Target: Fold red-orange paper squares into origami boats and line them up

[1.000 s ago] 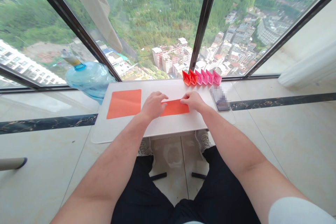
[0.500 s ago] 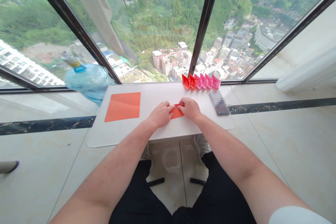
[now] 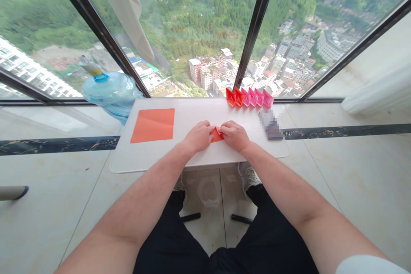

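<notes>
A small white table [image 3: 160,154] stands in front of me by the window. My left hand [image 3: 198,136] and my right hand [image 3: 233,135] sit close together on it, fingers curled, pinching a small folded orange paper [image 3: 217,135] between them; only a small wedge of the paper shows. A flat orange sheet [image 3: 153,125] lies on the table's left part, apart from my hands. A row of several folded paper pieces [image 3: 248,97], orange then pink, stands upright along the far edge.
A phone [image 3: 271,125] lies on the table to the right of my right hand. A large blue water jug [image 3: 109,93] lies on its side left of the table against the window. Tiled floor surrounds the table; my legs are beneath it.
The orange paper went from a wide strip under spread hands to a small folded piece. Both hands have moved together toward its middle and closed on it.
</notes>
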Available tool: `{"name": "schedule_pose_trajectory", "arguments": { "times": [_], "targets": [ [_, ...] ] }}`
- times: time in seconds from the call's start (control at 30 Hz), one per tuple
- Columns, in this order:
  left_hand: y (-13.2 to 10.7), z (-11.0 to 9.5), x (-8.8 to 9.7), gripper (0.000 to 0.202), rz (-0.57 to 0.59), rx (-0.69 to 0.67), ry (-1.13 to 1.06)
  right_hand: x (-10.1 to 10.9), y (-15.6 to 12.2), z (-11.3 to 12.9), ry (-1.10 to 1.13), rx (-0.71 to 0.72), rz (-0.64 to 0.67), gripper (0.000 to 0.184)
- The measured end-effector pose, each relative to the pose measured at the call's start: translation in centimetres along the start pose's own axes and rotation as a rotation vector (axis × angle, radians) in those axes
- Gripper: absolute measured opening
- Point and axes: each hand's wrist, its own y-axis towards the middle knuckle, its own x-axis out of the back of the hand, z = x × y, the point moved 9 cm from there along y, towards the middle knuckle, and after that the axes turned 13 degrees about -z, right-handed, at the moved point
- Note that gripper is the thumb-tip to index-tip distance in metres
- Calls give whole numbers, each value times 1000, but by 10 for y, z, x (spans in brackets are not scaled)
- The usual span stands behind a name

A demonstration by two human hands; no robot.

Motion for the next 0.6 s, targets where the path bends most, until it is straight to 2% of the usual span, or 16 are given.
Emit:
{"name": "schedule_pose_trajectory", "arguments": {
  "times": [0.2, 0.6],
  "targets": [
    [0, -1, 0, 29, 11, 12, 1, 0, -4, 9, -16, 107, 25, 25],
    [-2, -3, 2, 36, -8, 13, 10, 2, -4, 10, -2, 113, 65, 26]
  ]
}}
